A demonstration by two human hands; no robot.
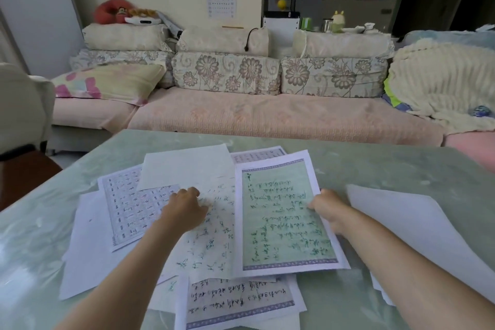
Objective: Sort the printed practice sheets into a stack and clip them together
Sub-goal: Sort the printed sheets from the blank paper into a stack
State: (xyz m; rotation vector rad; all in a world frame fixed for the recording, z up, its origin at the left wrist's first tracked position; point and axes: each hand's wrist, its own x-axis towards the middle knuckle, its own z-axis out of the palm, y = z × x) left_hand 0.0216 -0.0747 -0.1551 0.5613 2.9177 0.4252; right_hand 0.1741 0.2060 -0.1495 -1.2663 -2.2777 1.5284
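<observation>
Right hand [328, 206] pinches the green sheet [284, 222] at 3 o'clock; left hand [184, 209] curls its fingers on the pile [211, 252], grip unclear. A tug may scatter loose sheets.

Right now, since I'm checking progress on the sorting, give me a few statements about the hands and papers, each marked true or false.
The right hand holds the green sheet by its right edge. True.
All papers form one neat stack. False: the sheets lie scattered and overlapping on the table.
The left hand rests on the sheets. True.
A clip is fastened on the green sheet. False: no clip shows on it.
</observation>
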